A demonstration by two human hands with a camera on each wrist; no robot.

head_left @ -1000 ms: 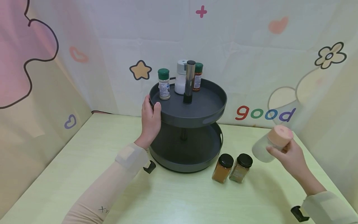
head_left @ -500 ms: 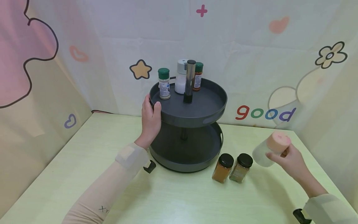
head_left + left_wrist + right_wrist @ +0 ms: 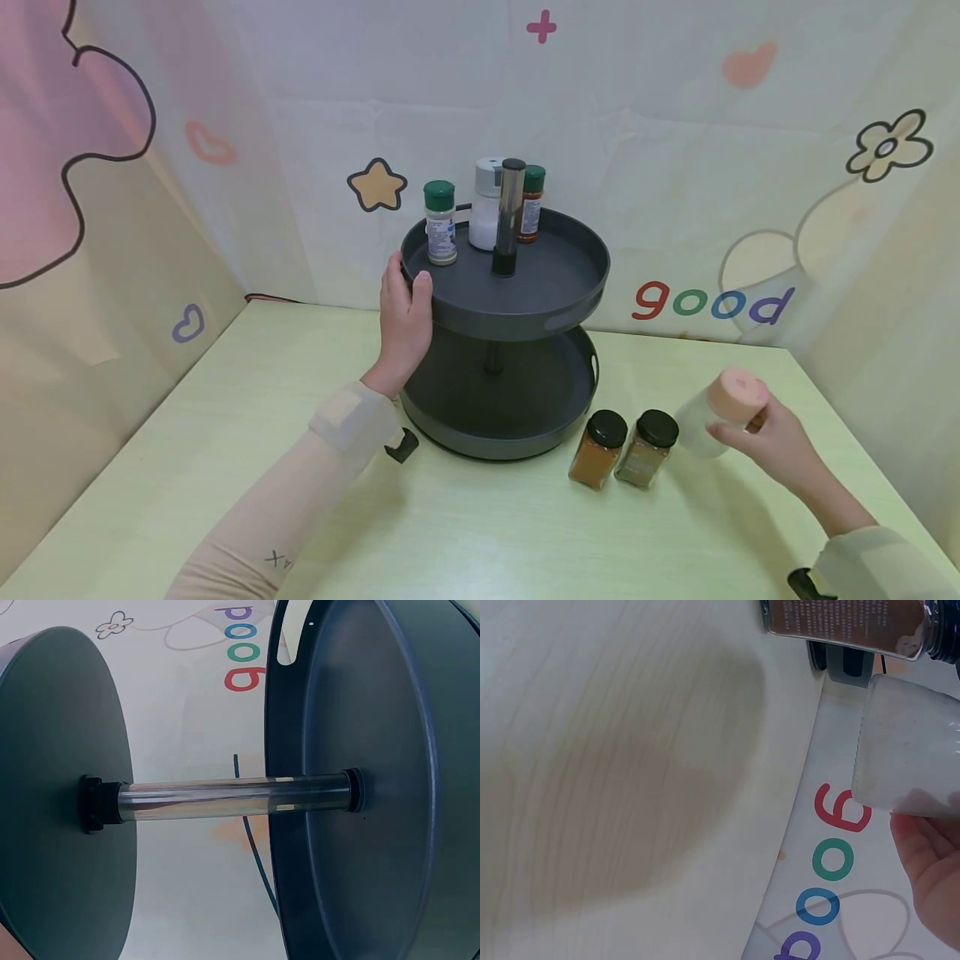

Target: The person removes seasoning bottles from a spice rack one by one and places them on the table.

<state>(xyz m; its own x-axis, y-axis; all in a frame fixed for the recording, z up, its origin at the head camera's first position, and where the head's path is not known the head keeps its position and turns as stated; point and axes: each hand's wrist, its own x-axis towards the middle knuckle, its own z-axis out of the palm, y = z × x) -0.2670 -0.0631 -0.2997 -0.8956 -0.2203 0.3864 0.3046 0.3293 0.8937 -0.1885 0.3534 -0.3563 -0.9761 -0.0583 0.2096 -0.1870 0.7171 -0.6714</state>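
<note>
In the head view my left hand [image 3: 405,325] rests against the left side of the upper tray [image 3: 517,327] of a dark two-tier turntable, its fingers lying straight along the outer wall. My right hand [image 3: 780,442] holds a translucent, pink-lidded jar [image 3: 738,395] near its lid, at the right. Tilted, the jar leans with its base toward the lower left; its whitish body [image 3: 911,750] shows in the right wrist view. Left of it stand two black-lidded spice jars, one orange-brown [image 3: 592,462] and one greenish-brown [image 3: 641,462]. The left wrist view looks between the tiers at the centre post [image 3: 240,799].
On the upper tray stand a green-capped spice bottle [image 3: 441,237], a white shaker [image 3: 483,225] and a red-brown bottle [image 3: 530,217] with a green cap, partly behind the handle post [image 3: 510,200]. The lower tray [image 3: 495,446] sits on the pale table [image 3: 300,375]. Printed curtains surround the table.
My right hand has lowered the pink-lidded jar and brought it slightly left, closer to the two spice jars. The left hand and the turntable stay in place.
</note>
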